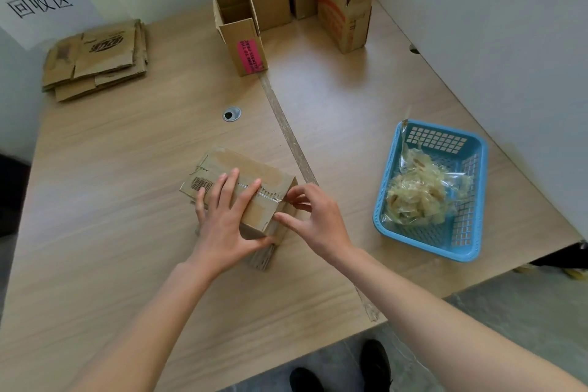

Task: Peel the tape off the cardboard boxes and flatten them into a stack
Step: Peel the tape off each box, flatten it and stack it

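The closed cardboard box sits near the centre of the table; the left hand lies flat on its top, fingers spread straight, thumb against the near side. The right hand pinches the tape end at the box's right edge. Flattened boxes lie stacked far left; a blue basket holding tape scraps sits right.

I count two hands, my left hand and right hand; one closed box; one flattened stack; one blue basket; two shoes.

wooden table, wall sign, black shoes
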{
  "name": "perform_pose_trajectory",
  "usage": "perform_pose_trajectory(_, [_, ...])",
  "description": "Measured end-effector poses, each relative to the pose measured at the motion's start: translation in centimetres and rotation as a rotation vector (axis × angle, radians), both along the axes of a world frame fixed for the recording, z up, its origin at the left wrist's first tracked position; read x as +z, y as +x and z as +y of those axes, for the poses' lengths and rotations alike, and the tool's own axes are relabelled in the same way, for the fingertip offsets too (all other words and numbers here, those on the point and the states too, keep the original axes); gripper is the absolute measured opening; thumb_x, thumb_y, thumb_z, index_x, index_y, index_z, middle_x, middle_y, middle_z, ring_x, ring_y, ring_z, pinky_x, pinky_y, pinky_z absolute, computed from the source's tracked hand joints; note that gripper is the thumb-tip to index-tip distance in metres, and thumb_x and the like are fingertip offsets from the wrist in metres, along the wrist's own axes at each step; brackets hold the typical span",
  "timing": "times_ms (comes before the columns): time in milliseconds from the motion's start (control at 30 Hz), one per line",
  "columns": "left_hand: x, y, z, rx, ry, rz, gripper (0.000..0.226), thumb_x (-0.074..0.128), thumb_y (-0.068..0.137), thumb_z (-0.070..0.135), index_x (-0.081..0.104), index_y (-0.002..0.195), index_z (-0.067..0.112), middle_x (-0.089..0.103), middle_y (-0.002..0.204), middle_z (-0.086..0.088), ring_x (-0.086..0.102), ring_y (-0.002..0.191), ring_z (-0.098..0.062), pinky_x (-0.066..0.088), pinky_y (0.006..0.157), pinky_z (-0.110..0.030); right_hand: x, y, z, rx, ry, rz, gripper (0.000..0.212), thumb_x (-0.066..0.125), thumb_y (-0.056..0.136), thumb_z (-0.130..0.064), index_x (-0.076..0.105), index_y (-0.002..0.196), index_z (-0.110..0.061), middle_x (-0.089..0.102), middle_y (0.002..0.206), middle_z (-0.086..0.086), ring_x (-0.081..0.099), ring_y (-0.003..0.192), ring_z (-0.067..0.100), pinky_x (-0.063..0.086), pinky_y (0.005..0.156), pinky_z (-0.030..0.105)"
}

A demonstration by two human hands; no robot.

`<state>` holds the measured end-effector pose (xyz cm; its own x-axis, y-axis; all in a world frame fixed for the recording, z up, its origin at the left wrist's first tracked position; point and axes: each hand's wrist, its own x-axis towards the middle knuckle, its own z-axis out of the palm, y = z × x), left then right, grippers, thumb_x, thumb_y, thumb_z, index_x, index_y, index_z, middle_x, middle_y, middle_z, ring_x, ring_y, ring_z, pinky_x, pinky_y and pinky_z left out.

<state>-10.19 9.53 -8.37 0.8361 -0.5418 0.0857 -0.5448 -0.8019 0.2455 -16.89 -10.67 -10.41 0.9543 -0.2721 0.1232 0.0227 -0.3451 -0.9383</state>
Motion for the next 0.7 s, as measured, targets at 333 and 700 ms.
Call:
perform_pose_trajectory(333, [-0.1,-0.2,-0.4,-0.003,0.008,-0.009,0.105,0.059,0.064,0.081,0.032,0.156,0.038,0.015,0.168,-0.003,0.007,0.156,-0.027,0.006,0.122,-0.058,0.9,0.8,-0.7,0.047,0.058,0.08,0.038,0.092,0.07,-0.03,0.064,0.095,-0.02,0.065,0.094,-0.012,0.065,0.092,0.007,0.061,0.077,0.039])
perform_pose_trajectory(700, [-0.2,-0.2,-0.7,0.03,-0.007,-0.013,0.105,0.064,0.061,0.075,0.033,0.155,0.039,0.018,0.167,-0.002,0.01,0.156,-0.026,0.004,0.122,-0.054,0.5,0.4,0.5,-0.049,0.252,0.068,0.027,0.087,0.076,-0.015,0.068,0.095,-0.017,0.069,0.092,-0.007,0.067,0.084,0.013,0.06,0.072,0.039])
